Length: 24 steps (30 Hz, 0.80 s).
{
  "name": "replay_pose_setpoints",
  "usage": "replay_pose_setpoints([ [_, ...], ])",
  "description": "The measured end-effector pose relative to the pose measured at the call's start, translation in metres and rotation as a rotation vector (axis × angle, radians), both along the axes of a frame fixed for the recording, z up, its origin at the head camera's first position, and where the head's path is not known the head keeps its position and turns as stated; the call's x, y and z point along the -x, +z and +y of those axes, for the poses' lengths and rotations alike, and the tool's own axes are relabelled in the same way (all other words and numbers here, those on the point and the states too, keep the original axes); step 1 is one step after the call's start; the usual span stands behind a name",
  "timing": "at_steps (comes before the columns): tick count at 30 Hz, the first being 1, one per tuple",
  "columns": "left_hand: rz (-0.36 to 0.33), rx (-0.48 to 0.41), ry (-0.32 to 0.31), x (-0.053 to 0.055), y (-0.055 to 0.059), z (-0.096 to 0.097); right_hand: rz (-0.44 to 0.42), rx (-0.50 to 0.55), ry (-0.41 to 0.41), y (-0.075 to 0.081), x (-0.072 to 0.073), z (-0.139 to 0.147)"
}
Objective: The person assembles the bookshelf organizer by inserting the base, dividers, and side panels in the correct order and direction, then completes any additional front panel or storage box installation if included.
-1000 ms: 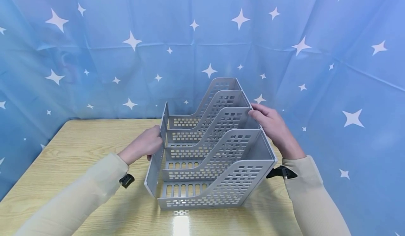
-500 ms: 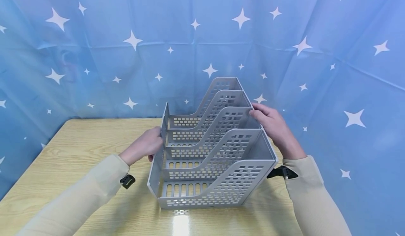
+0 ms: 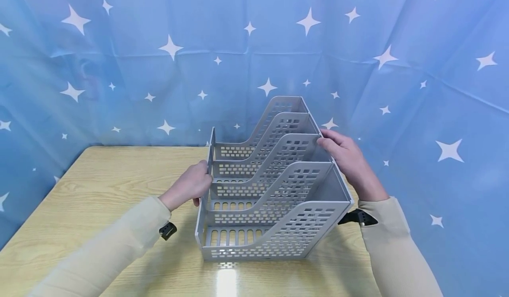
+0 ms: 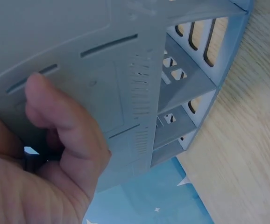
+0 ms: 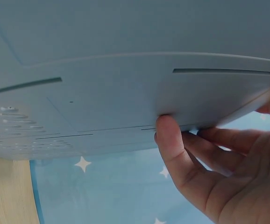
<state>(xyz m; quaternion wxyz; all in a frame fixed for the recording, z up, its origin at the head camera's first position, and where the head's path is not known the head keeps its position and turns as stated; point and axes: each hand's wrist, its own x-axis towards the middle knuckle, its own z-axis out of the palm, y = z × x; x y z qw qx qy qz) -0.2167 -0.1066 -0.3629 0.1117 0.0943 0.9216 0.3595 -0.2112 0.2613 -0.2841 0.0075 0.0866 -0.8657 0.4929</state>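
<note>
A grey plastic file organizer with several perforated dividers stands on the table in the head view. Its low upright end panel is on the left, the tall back panel on the right. My left hand, fingers curled into a fist, presses on the outer face of the low panel; in the left wrist view, a fingertip lies beside one of its slots. My right hand rests on the outer face of the tall panel near its top edge, thumb and fingers extended; the right wrist view shows the thumb tip touching the panel.
The wooden table extends to the left of the organizer. Behind it hangs a blue curtain with white stars. Black straps are on both wrists, over beige sleeves.
The low end panel has moved right under my left hand, narrowing the gap at its near lower corner. My right hand keeps its place on the tall panel. The head view has shifted slightly.
</note>
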Motion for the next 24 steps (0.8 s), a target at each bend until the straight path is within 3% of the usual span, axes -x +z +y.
replay_pose_setpoints([
  [9, -0.019, -0.014, 0.062, 0.001, -0.007, 0.001, -0.009, -0.013, 0.002, 0.001, -0.001, 0.0],
  [13, 0.02, -0.037, 0.105, 0.016, -0.01, 0.001, -0.015, -0.009, 0.005, 0.0, 0.0, 0.0],
  [18, 0.096, -0.04, 0.092, 0.036, -0.009, 0.003, -0.021, -0.005, 0.009, -0.001, 0.001, 0.0],
  [24, 0.115, 0.0, 0.103, 0.046, -0.011, 0.01, -0.004, -0.015, 0.004, 0.0, 0.0, 0.003],
])
